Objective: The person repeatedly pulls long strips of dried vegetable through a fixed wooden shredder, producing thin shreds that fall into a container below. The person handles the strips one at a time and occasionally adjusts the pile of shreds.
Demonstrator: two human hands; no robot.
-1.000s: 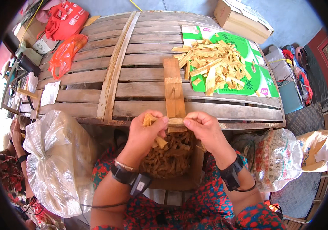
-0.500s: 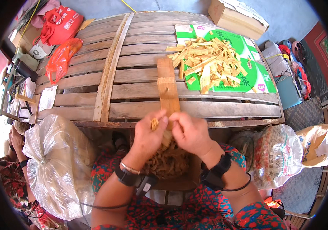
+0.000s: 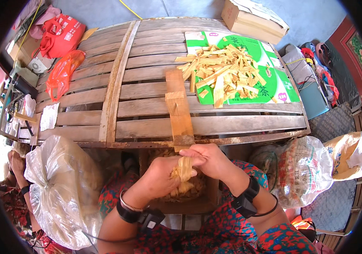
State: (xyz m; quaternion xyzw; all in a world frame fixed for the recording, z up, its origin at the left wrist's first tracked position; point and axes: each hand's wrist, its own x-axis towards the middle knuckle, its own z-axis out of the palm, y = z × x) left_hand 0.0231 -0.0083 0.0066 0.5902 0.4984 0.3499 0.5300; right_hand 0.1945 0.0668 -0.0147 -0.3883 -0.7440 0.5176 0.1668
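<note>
1. Two hands meet: the left grip (image 3: 159, 174) clasps flat pale-yellow fibrous strips (image 3: 185, 169), number unclear; the right grip (image 3: 213, 160) curls against it, whether pinching anything I cannot tell.
2. The strips, creased and ribbon-like, are just off the near edge of the slatted wooden worktop (image 3: 147, 127).
3. Below, one open brown box (image 3: 183, 207) holds similar strips (image 3: 196, 186).

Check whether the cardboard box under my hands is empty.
Not empty: yellowish strips show inside the cardboard box; your left hand hides part, so fullness is unclear.
</note>
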